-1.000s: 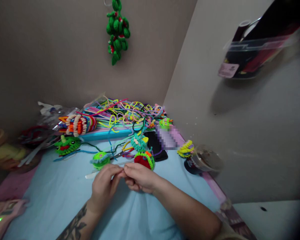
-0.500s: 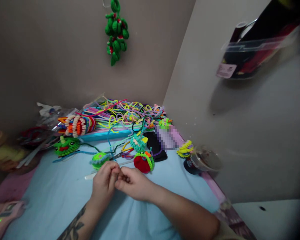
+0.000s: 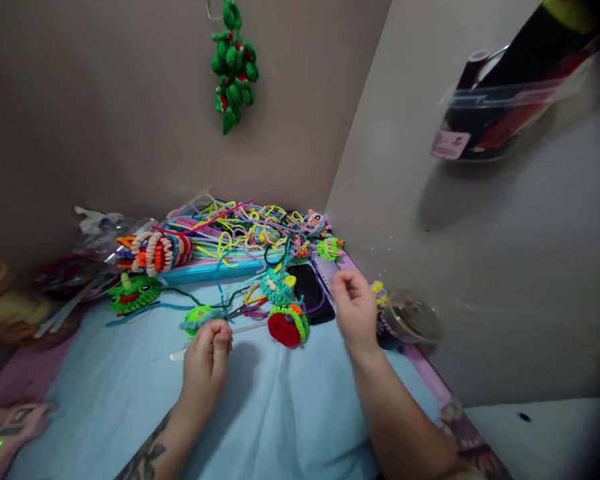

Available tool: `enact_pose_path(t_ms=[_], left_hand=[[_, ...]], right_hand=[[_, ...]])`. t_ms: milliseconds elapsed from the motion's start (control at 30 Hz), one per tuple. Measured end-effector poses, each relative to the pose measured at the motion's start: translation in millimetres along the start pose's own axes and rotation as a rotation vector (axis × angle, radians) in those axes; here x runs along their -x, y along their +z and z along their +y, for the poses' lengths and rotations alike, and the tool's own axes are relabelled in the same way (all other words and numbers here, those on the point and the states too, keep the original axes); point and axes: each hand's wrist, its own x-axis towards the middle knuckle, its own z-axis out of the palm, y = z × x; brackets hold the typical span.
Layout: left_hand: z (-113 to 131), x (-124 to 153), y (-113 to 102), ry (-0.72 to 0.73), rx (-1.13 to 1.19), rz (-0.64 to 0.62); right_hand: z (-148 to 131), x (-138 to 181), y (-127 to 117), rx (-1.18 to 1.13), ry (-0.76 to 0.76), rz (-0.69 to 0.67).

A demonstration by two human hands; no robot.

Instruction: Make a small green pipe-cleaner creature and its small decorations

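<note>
My left hand (image 3: 206, 357) is closed in a pinch just in front of a green and blue pipe-cleaner piece (image 3: 197, 321); whatever its fingers hold is too small to make out. My right hand (image 3: 354, 308), also pinched closed, is raised well to the right, near a black phone (image 3: 307, 293). Anything in those fingers is hidden or too thin to see. Between the hands lies a red and green pipe-cleaner figure (image 3: 286, 325), with a teal one (image 3: 276, 285) behind it. Scissors (image 3: 237, 311) rest beside the green and blue piece.
A blue box (image 3: 215, 272) heaped with colourful pipe cleaners (image 3: 240, 227) stands against the wall. A green horned figure (image 3: 134, 293) sits at left. On the right is a clear cup (image 3: 413, 317). A pink device (image 3: 17, 433) with a green light lies front left.
My hands were together in the middle; my right hand has moved away to the right and up. My left hand has stayed nearly in place, fingers still pinched.
</note>
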Motion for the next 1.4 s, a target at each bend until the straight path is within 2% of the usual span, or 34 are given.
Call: enact_pose_path(t_ms=[33,67,167,267,333,433,633,867,1033,1200,1400], left_hand=[[0.0,0.6,0.6,0.004,0.003,-0.002],[-0.1,1.2,1.3,0.008,0.004,-0.006],[-1.4,2.4,3.3,0.025,-0.009,-0.018],[-2.7,2.3,3.9,0.039,-0.025,-0.032],[-2.7,1.9,3.7,0.041,-0.03,-0.039],[-1.7,1.5,3.6,0.044,-0.035,-0.047],[-0.2,1.6,4.7,0.082,-0.032,-0.062],[-0.7,1.1,4.8,0.114,-0.043,-0.055],[-2.5,2.0,5.5,0.136,-0.038,-0.054],[-2.1,2.7,5.0,0.17,-0.021,-0.055],[-1.9,3.3,5.1,0.204,-0.015,-0.067]], right_hand=[[11.0,-9.2,-8.0,0.12,0.006,0.107],[22.7,-16.6,-14.5,0.243,0.007,0.148],[56.0,-26.4,-23.3,0.481,0.038,0.002],[78.2,-24.0,-19.6,0.617,0.096,-0.176],[85.8,-21.9,-15.6,0.686,0.133,-0.237],[91.2,-21.4,-12.5,0.747,0.158,-0.259],[98.7,-21.1,-10.1,0.712,0.12,-0.34],[98.0,-24.6,-13.9,0.74,0.174,-0.193],[90.5,-16.5,-16.0,0.633,0.094,-0.066],[83.5,-1.6,-20.7,0.62,0.147,-0.114],[87.9,6.6,-29.5,0.643,0.105,-0.006]])
